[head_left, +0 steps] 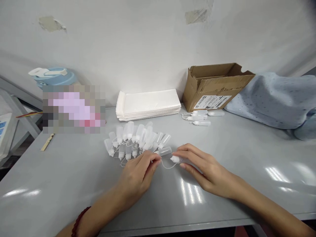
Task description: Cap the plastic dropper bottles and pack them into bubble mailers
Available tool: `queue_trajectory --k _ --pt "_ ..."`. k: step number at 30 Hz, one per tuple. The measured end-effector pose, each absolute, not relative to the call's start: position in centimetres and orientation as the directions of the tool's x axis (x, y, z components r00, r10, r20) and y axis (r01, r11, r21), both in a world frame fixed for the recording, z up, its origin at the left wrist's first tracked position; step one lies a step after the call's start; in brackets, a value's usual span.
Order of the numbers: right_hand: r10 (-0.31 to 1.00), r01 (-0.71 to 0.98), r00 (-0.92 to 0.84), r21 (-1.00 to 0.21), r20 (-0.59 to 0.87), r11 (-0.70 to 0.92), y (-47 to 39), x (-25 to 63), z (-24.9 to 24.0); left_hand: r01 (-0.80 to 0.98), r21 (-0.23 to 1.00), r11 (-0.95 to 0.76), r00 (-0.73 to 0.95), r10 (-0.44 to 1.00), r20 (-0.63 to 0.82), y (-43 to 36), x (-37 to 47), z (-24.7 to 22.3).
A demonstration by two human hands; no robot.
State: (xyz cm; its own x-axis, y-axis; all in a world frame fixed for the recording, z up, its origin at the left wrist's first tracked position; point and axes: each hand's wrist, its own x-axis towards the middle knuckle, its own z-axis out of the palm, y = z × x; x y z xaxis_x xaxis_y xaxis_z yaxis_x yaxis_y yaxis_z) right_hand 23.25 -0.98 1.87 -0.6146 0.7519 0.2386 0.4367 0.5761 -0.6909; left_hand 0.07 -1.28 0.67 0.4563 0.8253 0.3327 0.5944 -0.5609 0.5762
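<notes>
My right hand holds a small clear squeeze bottle, its white nozzle end pointing left toward my other hand. From the nozzle's collar a thin white tether loops across to my left hand. Thumb and forefinger of that hand are pinched at the tether's far end; the tip itself is hidden by the fingers. Just behind the left hand lies a pile of similar small bottles with white tops. One loose bottle from it rests between the two hands.
Behind the pile lies a stack of white padded envelopes. A brown cardboard box stands at the back right, several slim bottles in front. Bluish speckled fabric is at right, a blue-lidded container at left beside a blurred-out area.
</notes>
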Motion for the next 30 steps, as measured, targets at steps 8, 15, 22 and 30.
queue_trajectory --k 8,15,22,30 --pt "0.738 0.377 -0.629 -0.734 0.244 0.564 -1.5 22.8 1.7 0.495 0.665 -0.56 0.384 0.827 0.411 -1.5 0.9 1.2" --pt "0.732 0.369 -0.637 -0.738 0.242 0.565 -1.6 22.8 1.8 0.459 0.706 -0.539 0.37 0.839 0.4 -1.6 0.9 0.9" --pt "0.709 0.361 -0.643 -0.703 0.288 0.613 -1.8 22.8 1.9 0.458 0.727 -0.512 0.38 0.852 0.361 -1.7 0.9 0.9" --pt "0.691 0.373 -0.656 -0.665 0.305 0.647 -2.0 22.7 2.0 0.396 0.695 -0.6 0.397 0.794 0.459 -1.7 1.0 0.0"
